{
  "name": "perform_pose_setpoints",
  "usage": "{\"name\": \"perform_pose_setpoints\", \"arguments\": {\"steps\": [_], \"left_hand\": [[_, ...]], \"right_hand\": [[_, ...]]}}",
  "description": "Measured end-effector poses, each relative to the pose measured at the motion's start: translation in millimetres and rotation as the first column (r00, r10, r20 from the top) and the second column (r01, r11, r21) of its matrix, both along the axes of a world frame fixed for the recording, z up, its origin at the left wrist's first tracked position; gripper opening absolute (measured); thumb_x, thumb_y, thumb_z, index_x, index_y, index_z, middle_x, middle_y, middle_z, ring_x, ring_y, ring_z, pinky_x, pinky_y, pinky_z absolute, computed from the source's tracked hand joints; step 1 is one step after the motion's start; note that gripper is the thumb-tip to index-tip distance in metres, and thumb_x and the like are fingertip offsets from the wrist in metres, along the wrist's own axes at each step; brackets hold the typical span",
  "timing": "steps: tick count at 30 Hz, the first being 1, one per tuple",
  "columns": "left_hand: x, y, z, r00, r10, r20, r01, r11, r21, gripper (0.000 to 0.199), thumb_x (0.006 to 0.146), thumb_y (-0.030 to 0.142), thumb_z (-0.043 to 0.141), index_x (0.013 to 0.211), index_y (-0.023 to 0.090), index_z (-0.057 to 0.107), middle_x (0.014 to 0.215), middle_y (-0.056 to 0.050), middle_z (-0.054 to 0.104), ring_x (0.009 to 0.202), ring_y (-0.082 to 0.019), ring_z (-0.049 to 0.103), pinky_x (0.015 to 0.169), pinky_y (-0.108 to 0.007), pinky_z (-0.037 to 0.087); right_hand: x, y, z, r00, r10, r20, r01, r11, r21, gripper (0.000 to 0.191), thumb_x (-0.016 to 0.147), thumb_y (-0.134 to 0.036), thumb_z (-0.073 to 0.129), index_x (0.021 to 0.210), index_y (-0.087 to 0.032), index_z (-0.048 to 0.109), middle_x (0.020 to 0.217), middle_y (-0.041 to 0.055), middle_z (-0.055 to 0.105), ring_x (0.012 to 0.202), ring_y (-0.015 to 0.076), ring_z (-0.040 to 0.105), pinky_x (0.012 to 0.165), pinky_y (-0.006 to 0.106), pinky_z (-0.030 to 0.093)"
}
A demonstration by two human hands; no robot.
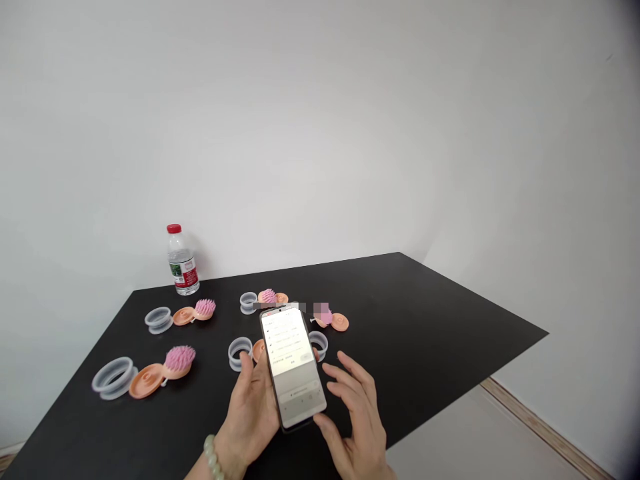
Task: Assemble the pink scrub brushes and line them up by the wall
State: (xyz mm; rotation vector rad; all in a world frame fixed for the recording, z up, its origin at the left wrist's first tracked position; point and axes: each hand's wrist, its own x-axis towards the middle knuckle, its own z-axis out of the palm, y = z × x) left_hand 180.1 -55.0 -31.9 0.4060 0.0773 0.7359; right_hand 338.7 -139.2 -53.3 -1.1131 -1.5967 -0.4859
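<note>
My left hand point(255, 407) holds a smartphone point(293, 367) from beneath and along its left side, screen up and lit. The phone is tilted above the black table, and the small text on it cannot be read. To its right, my right hand point(355, 413) has its fingers spread and curved. Its thumb tip is at the phone's lower right corner; whether it touches, I cannot tell. Behind the phone, partly covered, are an orange disc part point(259, 349) and translucent rings point(241, 353). A beaded bracelet point(212, 457) circles my left wrist.
On the black table point(425, 320) lie several sets of a translucent ring point(115, 378), an orange round lid point(147, 381) and a pink-bristled brush head point(180, 360). A water bottle point(183, 263) with a red cap stands at the back left by the white wall point(320, 133).
</note>
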Motion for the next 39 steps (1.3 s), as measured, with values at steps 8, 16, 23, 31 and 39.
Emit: {"name": "perform_pose_setpoints", "arguments": {"steps": [8,16,23,31,39], "left_hand": [[-0.9,0.3,-0.3,0.999,-0.052,0.003,0.052,0.998,0.042,0.059,0.080,0.069,0.060,0.117,0.026,0.073,0.121,-0.008,0.076,0.132,-0.036,0.054,0.119,-0.053,0.024],[-0.5,1.4,-1.8,0.999,-0.032,-0.014,0.032,0.999,0.032,0.055,0.078,0.067,0.064,0.111,0.026,0.075,0.119,-0.009,0.076,0.133,-0.037,0.052,0.118,-0.054,0.025],[0.2,0.6,-1.0,0.999,-0.035,0.003,0.034,0.998,0.046,0.056,0.080,0.068,0.061,0.114,0.025,0.074,0.120,-0.008,0.076,0.129,-0.035,0.057,0.118,-0.050,0.026],[0.9,-0.6,-1.9,0.999,-0.035,0.009,0.034,0.998,0.055,0.054,0.082,0.066,0.060,0.114,0.026,0.075,0.118,-0.008,0.077,0.131,-0.036,0.055,0.118,-0.052,0.027],[0.1,-0.3,-2.5,0.999,-0.029,-0.021,0.031,0.998,0.055,0.059,0.081,0.071,0.057,0.117,0.026,0.073,0.126,-0.009,0.073,0.135,-0.037,0.050,0.118,-0.054,0.025]], "right_hand": [[-1.9,2.0,-1.1,1.000,0.031,0.001,-0.031,1.000,0.003,0.022,0.099,-0.026,0.054,0.117,-0.013,0.057,0.116,0.0151,0.069,0.129,0.0316,0.052,0.092,0.046,0.056],[-3.6,4.0,-1.2,0.998,0.060,0.030,-0.060,0.998,-0.031,0.029,0.099,-0.034,0.054,0.119,-0.013,0.056,0.120,0.0169,0.068,0.133,0.0332,0.050,0.095,0.049,0.056],[-3.9,8.3,-0.5,0.995,0.076,0.063,-0.072,0.996,-0.053,0.034,0.099,-0.037,0.055,0.124,-0.014,0.054,0.126,0.0167,0.067,0.136,0.0346,0.047,0.099,0.053,0.056],[-3.7,7.8,2.3,0.995,0.066,0.074,-0.062,0.997,-0.045,0.033,0.099,-0.036,0.055,0.123,-0.014,0.054,0.125,0.0165,0.067,0.135,0.0346,0.049,0.097,0.052,0.057],[0.4,2.6,3.7,0.999,0.029,0.023,-0.028,0.999,-0.042,0.028,0.100,-0.036,0.054,0.120,-0.016,0.056,0.120,0.0154,0.069,0.132,0.0343,0.051,0.093,0.051,0.057]]}}
